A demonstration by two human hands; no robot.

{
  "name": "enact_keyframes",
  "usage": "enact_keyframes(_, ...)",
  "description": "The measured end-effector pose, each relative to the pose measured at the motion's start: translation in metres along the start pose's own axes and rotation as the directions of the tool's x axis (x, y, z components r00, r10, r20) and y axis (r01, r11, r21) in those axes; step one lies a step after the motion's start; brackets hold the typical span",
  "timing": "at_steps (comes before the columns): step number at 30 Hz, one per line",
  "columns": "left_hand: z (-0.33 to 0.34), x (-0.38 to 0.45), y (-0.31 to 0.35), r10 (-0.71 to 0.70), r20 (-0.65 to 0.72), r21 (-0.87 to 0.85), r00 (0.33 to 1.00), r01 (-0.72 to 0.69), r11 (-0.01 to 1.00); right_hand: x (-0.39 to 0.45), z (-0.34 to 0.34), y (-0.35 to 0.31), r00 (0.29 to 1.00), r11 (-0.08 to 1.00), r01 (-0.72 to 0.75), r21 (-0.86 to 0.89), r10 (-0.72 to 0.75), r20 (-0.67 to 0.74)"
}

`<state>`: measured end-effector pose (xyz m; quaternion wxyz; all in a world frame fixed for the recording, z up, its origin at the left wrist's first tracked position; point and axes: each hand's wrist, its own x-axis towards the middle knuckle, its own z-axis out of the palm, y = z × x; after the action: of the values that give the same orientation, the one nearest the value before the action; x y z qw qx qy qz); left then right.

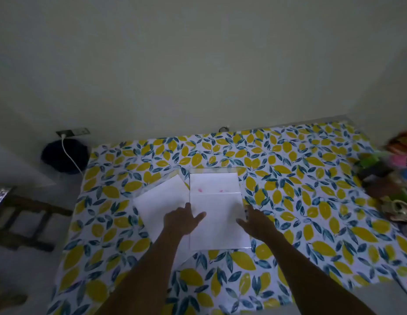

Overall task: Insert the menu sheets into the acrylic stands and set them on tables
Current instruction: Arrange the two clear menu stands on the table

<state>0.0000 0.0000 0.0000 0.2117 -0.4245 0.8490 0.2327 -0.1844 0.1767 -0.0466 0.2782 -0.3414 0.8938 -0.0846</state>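
A clear acrylic stand (217, 185) with a white menu sheet in it lies flat on the lemon-print tablecloth (288, 201), in the middle of the view. A second white sheet (161, 201) lies skewed to its left, partly under it, with a clear edge showing at its far corner. My left hand (181, 220) hovers with fingers spread at the stand's left edge, over both sheets. My right hand (258, 222) is spread at the stand's right edge. Neither hand visibly grips anything. Faint pink marks show on the upper part of the sheet.
A pile of colourful items (388, 176) crowds the table's right end. A dark round object (63, 158) and a white cable (71, 158) from a wall socket sit off the table's far left corner. A wooden frame (27, 223) stands at left. The wall runs behind the table.
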Motion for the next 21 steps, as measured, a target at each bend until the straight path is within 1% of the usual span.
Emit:
enact_keyframes(2, 0.020, 0.012, 0.016, -0.069, 0.020, -0.115, 0.997, 0.071, 0.991, 0.012, 0.002, 0.008, 0.999, 0.995, -0.038, 0.091, 0.039, -0.008)
enact_keyframes(3, 0.033, 0.014, 0.022, -0.120, -0.001, -0.168, 0.993, 0.118, 0.979, 0.017, 0.005, 0.011, 0.998, 0.991, -0.053, 0.126, 0.054, -0.008)
enact_keyframes(4, 0.046, 0.016, 0.027, -0.169, -0.055, -0.201, 0.984, 0.155, 0.967, 0.017, 0.004, 0.011, 0.996, 0.984, -0.086, 0.156, 0.087, 0.001)
enact_keyframes(7, 0.069, 0.020, 0.043, -0.251, -0.185, -0.216, 0.950, 0.209, 0.954, 0.025, 0.014, 0.016, 0.987, 0.961, -0.146, 0.237, 0.159, -0.037)
enact_keyframes(9, 0.075, 0.020, 0.051, -0.288, -0.199, -0.247, 0.937, 0.237, 0.940, 0.027, 0.018, 0.016, 0.981, 0.958, -0.160, 0.240, 0.182, -0.072)
enact_keyframes(11, 0.076, 0.021, 0.055, -0.316, -0.192, -0.284, 0.929, 0.256, 0.924, 0.025, 0.021, 0.017, 0.977, 0.961, -0.145, 0.237, 0.177, -0.120)
enact_keyframes(14, 0.074, 0.021, 0.059, -0.347, -0.200, -0.353, 0.916, 0.263, 0.898, 0.024, 0.023, 0.021, 0.973, 0.960, -0.081, 0.268, 0.134, -0.187)
enact_keyframes(21, 0.079, 0.012, 0.060, -0.354, -0.218, -0.455, 0.909, 0.226, 0.861, 0.018, 0.025, 0.028, 0.967, 0.959, 0.008, 0.284, 0.065, -0.246)
